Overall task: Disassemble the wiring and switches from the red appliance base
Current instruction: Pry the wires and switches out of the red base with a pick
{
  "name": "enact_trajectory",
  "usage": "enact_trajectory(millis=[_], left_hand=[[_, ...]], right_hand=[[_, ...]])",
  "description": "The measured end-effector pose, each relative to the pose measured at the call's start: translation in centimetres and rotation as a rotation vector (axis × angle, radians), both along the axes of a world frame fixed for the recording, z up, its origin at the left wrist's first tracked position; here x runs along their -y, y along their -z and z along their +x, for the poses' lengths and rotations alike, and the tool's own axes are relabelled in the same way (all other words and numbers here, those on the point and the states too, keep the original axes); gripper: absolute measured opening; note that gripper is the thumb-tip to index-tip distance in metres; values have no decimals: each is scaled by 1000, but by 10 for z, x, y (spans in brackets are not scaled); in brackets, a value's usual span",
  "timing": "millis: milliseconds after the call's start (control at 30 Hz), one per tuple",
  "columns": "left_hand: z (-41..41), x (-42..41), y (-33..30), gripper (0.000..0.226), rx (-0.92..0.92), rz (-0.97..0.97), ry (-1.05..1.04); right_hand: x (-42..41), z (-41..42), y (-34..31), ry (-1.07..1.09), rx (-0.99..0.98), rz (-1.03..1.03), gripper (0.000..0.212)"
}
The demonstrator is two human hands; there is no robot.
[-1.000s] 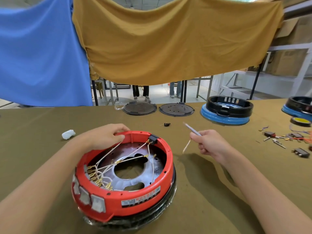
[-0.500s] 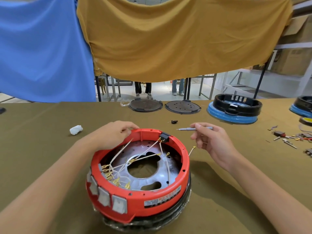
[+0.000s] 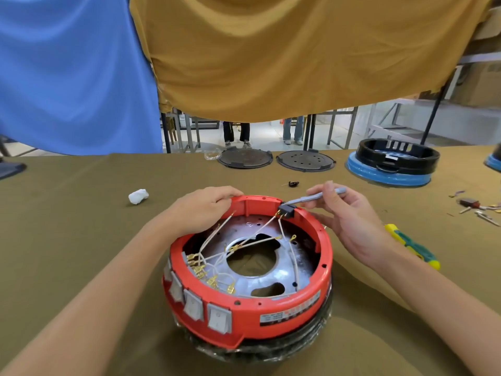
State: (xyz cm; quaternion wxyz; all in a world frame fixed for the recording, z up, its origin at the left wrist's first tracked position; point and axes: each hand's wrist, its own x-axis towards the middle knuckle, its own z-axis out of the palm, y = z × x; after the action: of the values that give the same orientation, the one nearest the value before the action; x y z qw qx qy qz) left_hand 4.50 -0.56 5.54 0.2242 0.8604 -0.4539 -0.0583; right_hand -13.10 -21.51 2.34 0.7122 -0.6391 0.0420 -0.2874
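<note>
A: Where is the base (image 3: 271,316)?

B: On the table (image 3: 81,213), in front of me. The left hand (image 3: 202,210) curls over its far rim, steadying it.

A: And the right hand (image 3: 349,213)?

B: It pinches a grey tool (image 3: 315,197), tip at the black connector (image 3: 286,210) on the rim.

A: Lever gently there, I'd say, and keep the wires (image 3: 244,241) slack so no terminal tears.
</note>
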Motion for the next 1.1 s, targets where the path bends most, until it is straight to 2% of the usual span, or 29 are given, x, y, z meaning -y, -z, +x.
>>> enact_trajectory(millis=[433,667,767,867,1100], left_hand=[[0,1,2,28,-74,-16,16],[-5,0,0,34,-44,-33,20],[-9,2,-6,26,-48,-57,68],[-15,12,-14,16,-10,-3,132],[-36,46,-11,18,-27,69,76]], right_hand=[[-2,-2,-3,39,-19,-37,35],[-6,-2,-2,129,-9,-253,25],[-4,-2,-1,156,-2,-351,20],[-4,-3,-1,187,16,-446,20],[-6,-5,-1,204,24,-568,22]])
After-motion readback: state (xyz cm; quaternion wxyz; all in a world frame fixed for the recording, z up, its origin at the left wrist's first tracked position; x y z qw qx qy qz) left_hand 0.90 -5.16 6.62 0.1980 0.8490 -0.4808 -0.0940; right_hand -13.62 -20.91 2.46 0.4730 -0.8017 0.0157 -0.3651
